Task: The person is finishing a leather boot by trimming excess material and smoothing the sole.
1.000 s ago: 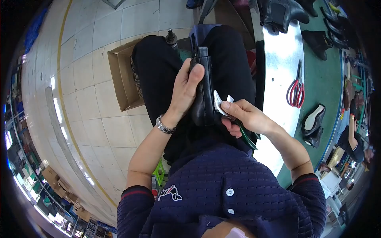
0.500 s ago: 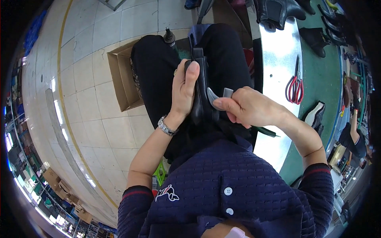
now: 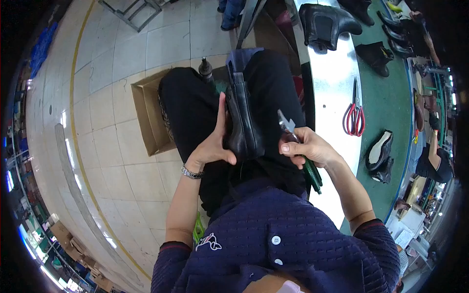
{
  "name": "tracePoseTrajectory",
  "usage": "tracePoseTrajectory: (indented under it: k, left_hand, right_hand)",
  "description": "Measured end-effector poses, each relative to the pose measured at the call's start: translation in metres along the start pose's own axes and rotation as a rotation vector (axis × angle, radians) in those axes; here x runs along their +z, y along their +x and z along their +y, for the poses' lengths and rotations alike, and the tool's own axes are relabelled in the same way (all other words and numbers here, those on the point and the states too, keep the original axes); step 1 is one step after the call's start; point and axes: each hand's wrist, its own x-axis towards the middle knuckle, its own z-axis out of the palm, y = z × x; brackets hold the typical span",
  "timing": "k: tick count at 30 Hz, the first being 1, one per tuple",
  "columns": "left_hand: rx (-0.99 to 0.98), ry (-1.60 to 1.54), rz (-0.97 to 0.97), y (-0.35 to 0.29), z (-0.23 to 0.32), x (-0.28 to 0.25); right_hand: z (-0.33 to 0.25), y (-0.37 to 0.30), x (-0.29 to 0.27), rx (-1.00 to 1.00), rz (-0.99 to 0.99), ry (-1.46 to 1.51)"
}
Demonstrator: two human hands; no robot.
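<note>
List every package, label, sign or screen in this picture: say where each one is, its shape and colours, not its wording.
Cardboard box: on the tiled floor, left of the person's knees; open, shallow, rectangular, plain brown.
Stacked boxes: far lower left by the wall; small, brown, blurred.
No label, sign or screen can be made out.

A shoe workshop or factory line. Long tabletop (image 3: 391,97) in green with a shiny metal edge, strewn with black boot uppers (image 3: 322,22) and soled pieces (image 3: 378,156). Red-handled scissors (image 3: 354,115) lying by. Pale tiled floor (image 3: 112,112) with a painted yellow line, cardboard box (image 3: 149,115) set down, another worker (image 3: 435,161) farther along.
</note>
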Motion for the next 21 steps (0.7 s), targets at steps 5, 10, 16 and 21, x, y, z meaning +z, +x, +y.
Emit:
tracePoseTrajectory:
  k: [5,10,16,21]
  left_hand:
    - [0.001,0.280,-0.045,0.005,0.008,0.016]
    - [0.016,0.166,0.146,0.016,0.011,0.020]
    - [0.002,-0.140,0.470,0.019,0.082,0.006]
    - [-0.315,-0.450,0.543,0.015,0.115,-0.032]
  right_hand:
    - [-0.001,-0.006,-0.026,0.016,-0.013,0.394]
    - [0.002,-0.012,-0.032,0.230,0.179,-0.324]
    - [0.001,-0.053,-0.029,-0.033,0.516,-0.554]
    - [-0.015,-0.051,-0.028,-0.096,0.483,-0.386]
